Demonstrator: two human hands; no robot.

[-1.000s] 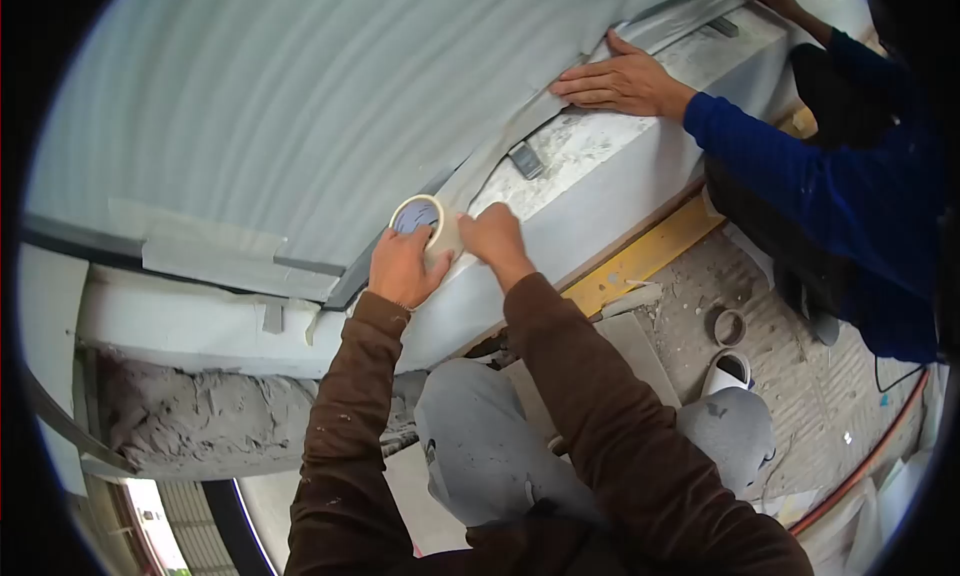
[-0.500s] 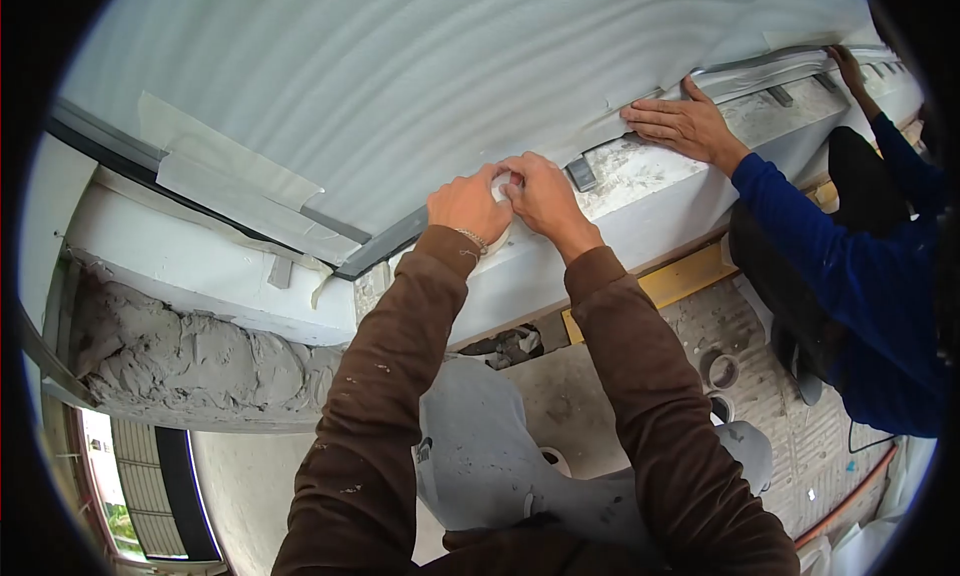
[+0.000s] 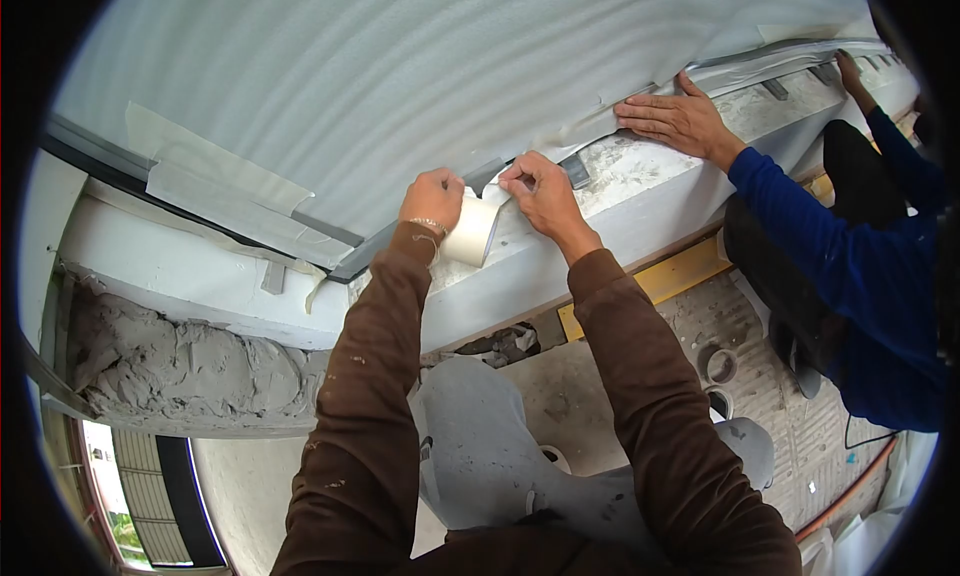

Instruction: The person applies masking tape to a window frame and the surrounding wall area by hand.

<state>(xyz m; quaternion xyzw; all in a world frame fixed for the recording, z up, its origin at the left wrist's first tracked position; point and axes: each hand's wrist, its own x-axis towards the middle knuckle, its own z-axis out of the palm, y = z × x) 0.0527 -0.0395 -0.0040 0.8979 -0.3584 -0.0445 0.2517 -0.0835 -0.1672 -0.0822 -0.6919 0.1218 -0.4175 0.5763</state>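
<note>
A wide roll of cream masking tape (image 3: 470, 233) is in my left hand (image 3: 432, 198), whose fingers wrap over its upper left side. My right hand (image 3: 545, 198) pinches the tape's loose end (image 3: 494, 190) between thumb and fingers, just right of the roll. Both hands are over the white ledge (image 3: 610, 181), along the bottom edge of the large pale wavy sheet (image 3: 360, 76). Strips of tape (image 3: 230, 189) are stuck across that edge on the left.
A co-worker's hand (image 3: 680, 124) presses flat on the sheet's edge at right. Another hand (image 3: 848, 68) touches the edge farther off. Wet grey mortar (image 3: 190, 366) fills a trough at left. A yellow bar (image 3: 650, 294) and pipe ends (image 3: 716, 363) lie below the ledge.
My hands have moved apart, my left hand leftward with the roll. The roll, mostly hidden before, now shows with a short length of tape drawn toward my right hand.
</note>
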